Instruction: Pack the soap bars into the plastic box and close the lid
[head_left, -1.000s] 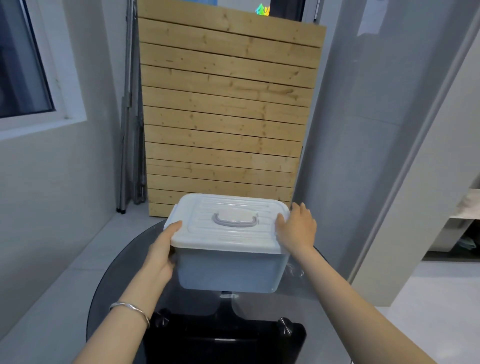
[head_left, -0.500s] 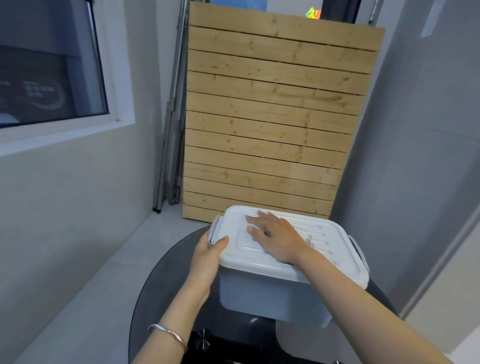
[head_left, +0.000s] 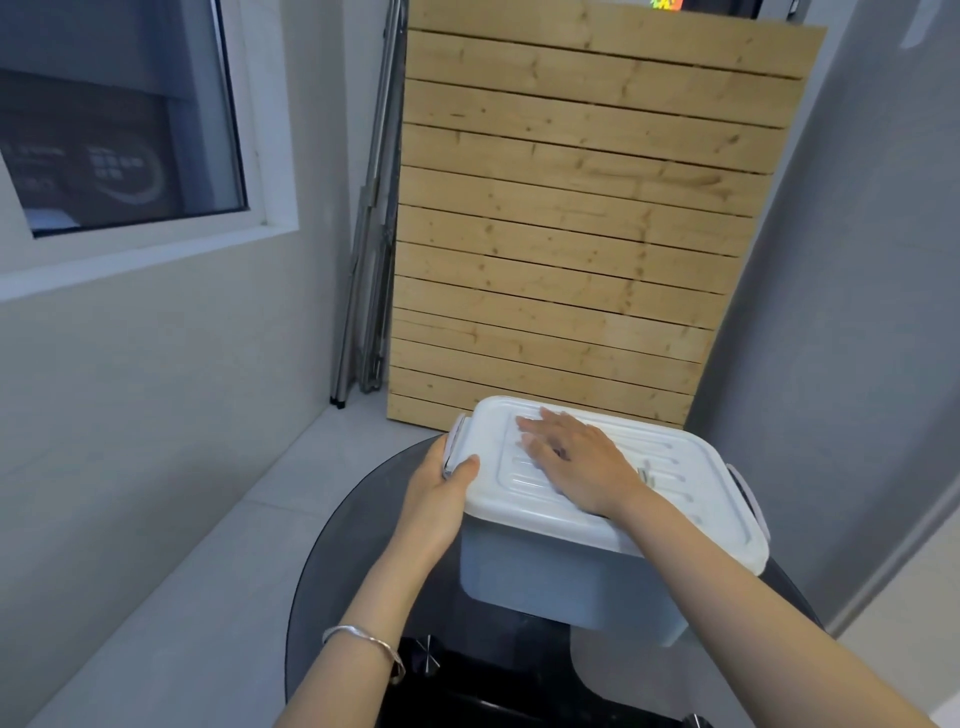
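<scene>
The box (head_left: 545, 577) sits on the round dark glass table (head_left: 353, 525) in front of me, turned a little so that its left end is farther away than its right. The white lid (head_left: 691, 493) lies on top of it and covers it fully. My left hand (head_left: 441, 488) grasps the box at its left end: the thumb is hooked over the near left edge of the lid, just beside the left clasp (head_left: 456, 436), and the fingers reach round the end, where I cannot see them. My right hand (head_left: 576, 460) lies flat on the left half of the lid, palm down, fingers straight and spread toward the far left corner; it holds nothing, only rests on the ribbed top. The right clasp (head_left: 748, 493) sticks out at the right end, well apart from both hands. A silver bracelet (head_left: 363, 636) sits on my left wrist. Beyond the table a slatted wood panel (head_left: 571, 234) leans against the far wall, with a window (head_left: 119, 130) on the left.
</scene>
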